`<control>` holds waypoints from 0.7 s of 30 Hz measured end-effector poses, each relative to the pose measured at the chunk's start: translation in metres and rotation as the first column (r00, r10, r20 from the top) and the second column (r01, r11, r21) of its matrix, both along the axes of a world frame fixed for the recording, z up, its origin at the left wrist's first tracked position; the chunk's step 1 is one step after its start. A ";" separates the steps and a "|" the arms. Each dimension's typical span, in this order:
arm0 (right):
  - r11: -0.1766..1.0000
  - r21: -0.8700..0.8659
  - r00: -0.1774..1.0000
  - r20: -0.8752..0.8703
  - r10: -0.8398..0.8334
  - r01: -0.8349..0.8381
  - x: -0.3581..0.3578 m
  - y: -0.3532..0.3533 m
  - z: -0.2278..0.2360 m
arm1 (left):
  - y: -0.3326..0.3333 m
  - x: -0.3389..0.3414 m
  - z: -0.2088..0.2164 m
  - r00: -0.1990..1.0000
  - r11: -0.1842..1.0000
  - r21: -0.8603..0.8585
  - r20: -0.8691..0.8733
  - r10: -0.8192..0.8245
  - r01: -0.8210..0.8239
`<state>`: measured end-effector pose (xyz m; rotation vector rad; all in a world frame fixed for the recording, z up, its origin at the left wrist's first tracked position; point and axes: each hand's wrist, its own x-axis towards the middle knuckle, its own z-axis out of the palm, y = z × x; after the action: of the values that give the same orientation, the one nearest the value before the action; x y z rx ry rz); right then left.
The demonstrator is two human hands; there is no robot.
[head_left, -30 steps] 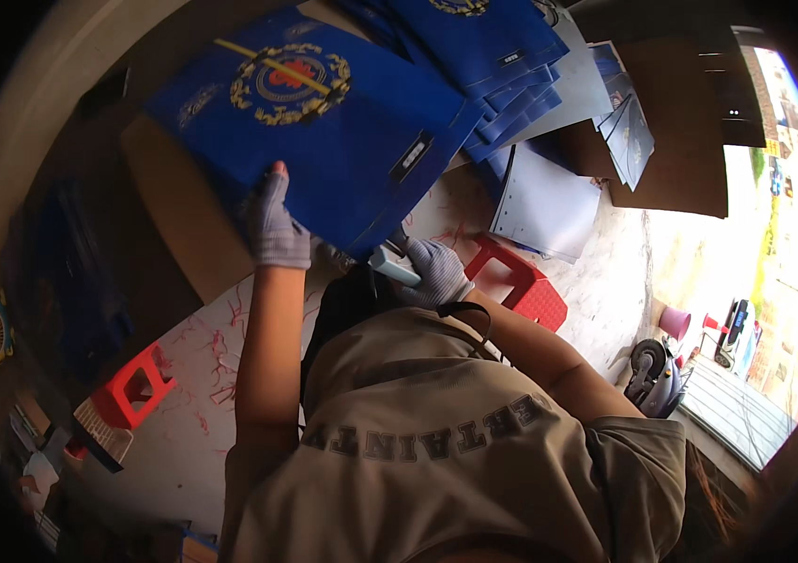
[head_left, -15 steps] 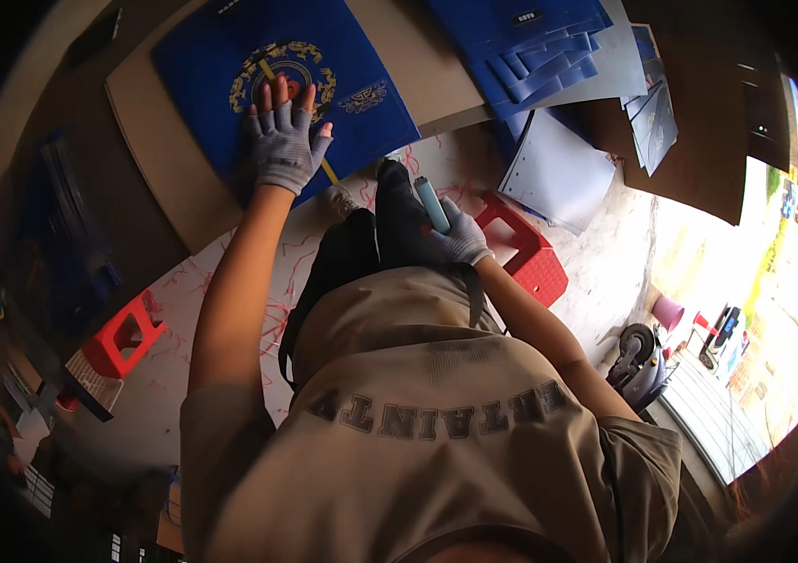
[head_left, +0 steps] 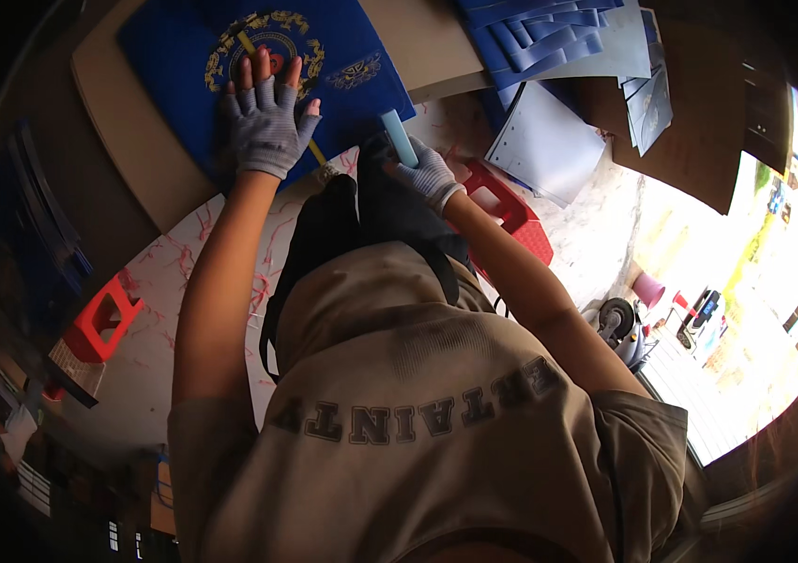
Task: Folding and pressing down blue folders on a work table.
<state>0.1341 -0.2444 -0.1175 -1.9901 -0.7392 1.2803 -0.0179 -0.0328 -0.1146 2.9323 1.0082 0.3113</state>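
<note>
Moved up, nearer blue printed sheet (head_left: 338,105): my right hand (head_left: 429,174), closed round light-blue tool (head_left: 399,139), its end at sheet's near right corner; can't tell if touching. My left hand (head_left: 266,122) stays flat on sheet, fingers spread, yellow strip (head_left: 317,151) running beneath. Sheet lies on brown board (head_left: 131,131); red stool (head_left: 525,228) close by, to right.

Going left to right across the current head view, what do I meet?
Red stool, left hand spread on a blue printed sheet, right hand gripping a light-blue bar-shaped object, white sheets, pink container.
</note>
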 end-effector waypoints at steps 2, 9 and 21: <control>0.992 -0.123 1.000 0.003 -0.017 0.018 -0.002 0.011 0.008 | 0.000 0.001 0.001 1.000 1.000 -0.007 0.009 0.002 -0.002; 0.966 -0.252 0.999 0.035 -0.041 0.048 0.032 0.008 0.031 | -0.018 0.015 0.018 0.969 1.000 0.010 -0.247 0.019 -0.017; 0.937 -0.077 0.940 -0.055 0.337 -0.340 -0.018 -0.029 -0.005 | -0.013 0.024 0.003 0.989 0.988 -0.046 0.027 -0.147 0.148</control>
<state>0.1166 -0.2731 -0.1230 -1.9531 -1.0581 1.5693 0.0056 -0.0459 -0.1118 2.9314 0.7784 0.3110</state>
